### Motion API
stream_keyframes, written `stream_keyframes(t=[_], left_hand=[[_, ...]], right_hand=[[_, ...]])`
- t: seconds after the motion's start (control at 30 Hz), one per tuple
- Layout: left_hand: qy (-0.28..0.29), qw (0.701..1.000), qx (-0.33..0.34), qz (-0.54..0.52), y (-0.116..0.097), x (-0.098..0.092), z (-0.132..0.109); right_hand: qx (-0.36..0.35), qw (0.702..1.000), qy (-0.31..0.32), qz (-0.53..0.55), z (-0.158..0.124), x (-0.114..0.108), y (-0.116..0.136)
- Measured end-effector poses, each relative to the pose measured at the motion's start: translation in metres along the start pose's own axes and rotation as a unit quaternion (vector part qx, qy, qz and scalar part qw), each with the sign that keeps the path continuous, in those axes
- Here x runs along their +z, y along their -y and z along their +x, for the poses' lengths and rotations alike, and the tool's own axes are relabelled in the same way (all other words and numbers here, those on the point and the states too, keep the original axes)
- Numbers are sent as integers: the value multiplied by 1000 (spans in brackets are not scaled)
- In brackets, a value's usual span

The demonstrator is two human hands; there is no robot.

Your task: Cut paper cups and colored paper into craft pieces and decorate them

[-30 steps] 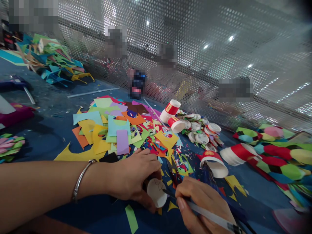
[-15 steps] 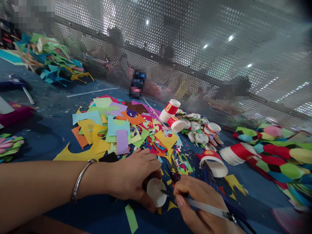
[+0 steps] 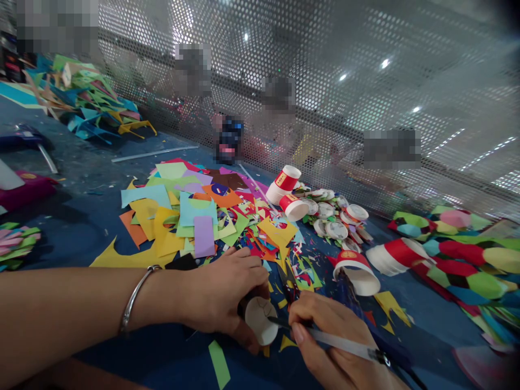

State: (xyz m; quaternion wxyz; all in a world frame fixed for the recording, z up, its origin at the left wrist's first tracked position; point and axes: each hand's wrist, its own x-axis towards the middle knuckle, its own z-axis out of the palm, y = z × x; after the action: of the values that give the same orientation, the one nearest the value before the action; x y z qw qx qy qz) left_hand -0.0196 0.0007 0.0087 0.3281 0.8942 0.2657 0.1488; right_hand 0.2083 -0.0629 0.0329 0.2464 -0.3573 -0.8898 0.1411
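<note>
My left hand [image 3: 233, 298] curls round a white round disc [image 3: 260, 327], thumb at its near edge and fingers at its far side. Thin dark lines cross the face of the disc, and what lies under it is hidden by my hand. In my right hand [image 3: 333, 336] a pen [image 3: 343, 342] with a clear barrel is gripped, its dark tip against the disc. Just beyond my right fingers lie scissors [image 3: 290, 284], partly covered. A loose green paper strip [image 3: 219, 364] lies just in front of my left hand.
Coloured paper scraps [image 3: 205, 216] spread beyond my hands. Red and white paper cups [image 3: 357, 271] lie to the right, near a heap of white discs [image 3: 333, 214] and coloured paper shapes [image 3: 479, 260]. Glue guns [image 3: 28, 141] sit at the left. A perforated metal screen [image 3: 325, 108] bounds the back.
</note>
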Motion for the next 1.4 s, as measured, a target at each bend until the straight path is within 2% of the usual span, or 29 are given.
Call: stream_keyframes(t=[1.4], left_hand=[[3, 1000, 8, -3, 1, -1, 0]], right_hand=[[19, 1000, 15, 20, 2, 0, -1]])
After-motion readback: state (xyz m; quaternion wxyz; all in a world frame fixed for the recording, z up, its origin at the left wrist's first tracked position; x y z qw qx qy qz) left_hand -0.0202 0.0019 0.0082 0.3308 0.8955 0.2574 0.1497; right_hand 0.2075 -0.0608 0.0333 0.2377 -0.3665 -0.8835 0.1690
